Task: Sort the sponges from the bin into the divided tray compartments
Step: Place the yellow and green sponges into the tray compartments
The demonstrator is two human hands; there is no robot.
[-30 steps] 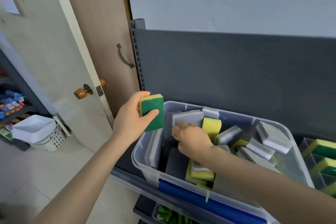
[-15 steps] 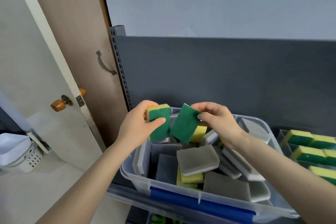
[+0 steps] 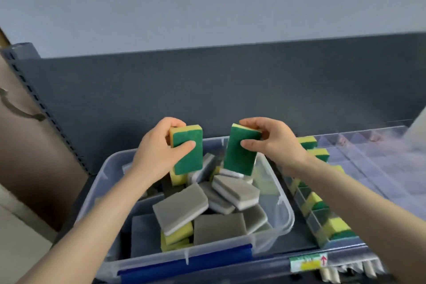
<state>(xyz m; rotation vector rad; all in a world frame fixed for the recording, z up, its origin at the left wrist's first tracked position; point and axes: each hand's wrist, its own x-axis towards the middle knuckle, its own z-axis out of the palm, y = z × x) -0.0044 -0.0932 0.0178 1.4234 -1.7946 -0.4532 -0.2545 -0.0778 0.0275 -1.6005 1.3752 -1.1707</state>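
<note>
My left hand [image 3: 159, 154] grips a green-and-yellow sponge [image 3: 187, 152] upright above the back of the clear plastic bin [image 3: 284, 210]. My right hand [image 3: 274, 143] pinches a second green-and-yellow sponge [image 3: 239, 152] beside it, over the bin's back right. Inside the bin lie several grey-and-white sponges [image 3: 179, 207] and some yellow ones [image 3: 176, 234]. To the right stands the clear divided tray [image 3: 368, 168], with green-and-yellow sponges [image 3: 319, 153] set in its left compartments.
A dark grey shelf back panel [image 3: 230, 90] rises behind the bin and tray. The bin has a blue latch [image 3: 184, 263] on its near rim. A shelf edge label [image 3: 307, 263] sits below the tray. A brown door [image 3: 20, 134] stands at the left.
My right hand lifted a green sponge out of the bin and now holds it upright next to the left one. The view swung right, showing more of the tray.
</note>
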